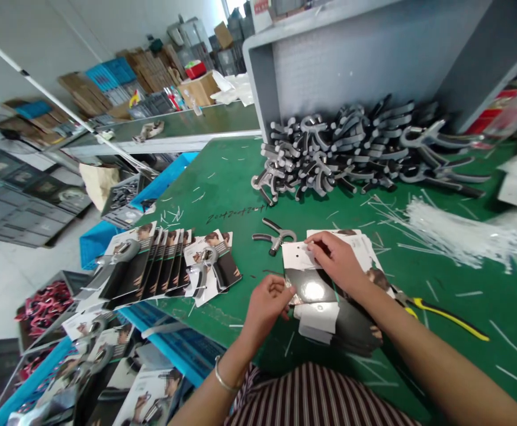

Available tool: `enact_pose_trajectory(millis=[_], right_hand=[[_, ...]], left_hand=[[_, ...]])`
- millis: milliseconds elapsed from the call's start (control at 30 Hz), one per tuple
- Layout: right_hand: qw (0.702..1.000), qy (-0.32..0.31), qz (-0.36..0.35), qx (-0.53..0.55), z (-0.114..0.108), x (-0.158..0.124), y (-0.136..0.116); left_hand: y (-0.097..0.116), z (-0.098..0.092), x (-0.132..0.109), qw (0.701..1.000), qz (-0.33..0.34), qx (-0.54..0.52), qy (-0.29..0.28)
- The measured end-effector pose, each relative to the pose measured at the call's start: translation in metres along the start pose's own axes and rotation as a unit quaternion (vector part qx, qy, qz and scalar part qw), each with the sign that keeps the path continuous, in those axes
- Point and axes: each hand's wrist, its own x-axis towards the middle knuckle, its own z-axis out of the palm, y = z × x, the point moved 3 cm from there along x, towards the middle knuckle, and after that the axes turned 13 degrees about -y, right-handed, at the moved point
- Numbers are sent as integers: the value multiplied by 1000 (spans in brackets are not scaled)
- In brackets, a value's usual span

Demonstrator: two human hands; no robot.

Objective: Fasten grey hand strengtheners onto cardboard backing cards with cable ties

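Observation:
A printed card [310, 285], white at the top with small holes and dark and glossy below, is tilted up over a stack of similar cards [356, 325]. My left hand [269, 302] is closed on its lower left edge, thumb in front. At the card's top, near the holes, the fingers of my right hand [336, 257] are pinched; whether a thin tie is also between them I cannot tell. Just left of the card lies a grey and black hand grip strengthener [278, 236] on the green table [222, 177].
Many hand grips [329, 148] are piled before a tipped grey bin [360, 59]. White cable ties [453, 231] lie at right, near yellow-handled pliers [453, 319]. Carded grips [164, 266] overlap at the table's left edge, above a blue crate [173, 343] holding more.

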Motion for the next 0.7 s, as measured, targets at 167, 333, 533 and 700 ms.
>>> enact_pose_trajectory(millis=[167, 333, 533, 700], right_hand=[[1000, -3, -1, 6, 1, -2, 1], [1000, -3, -6, -3, 1, -2, 0], [999, -28, -13, -33, 4, 0, 0], [998, -25, -11, -49, 4, 0, 1]], left_hand=[[3, -1, -4, 999, -18, 21, -23], [10, -5, -18, 995, -39, 91, -26], [43, 1, 1, 975, -48, 181, -120], [54, 0, 26, 959, -69, 153, -230]])
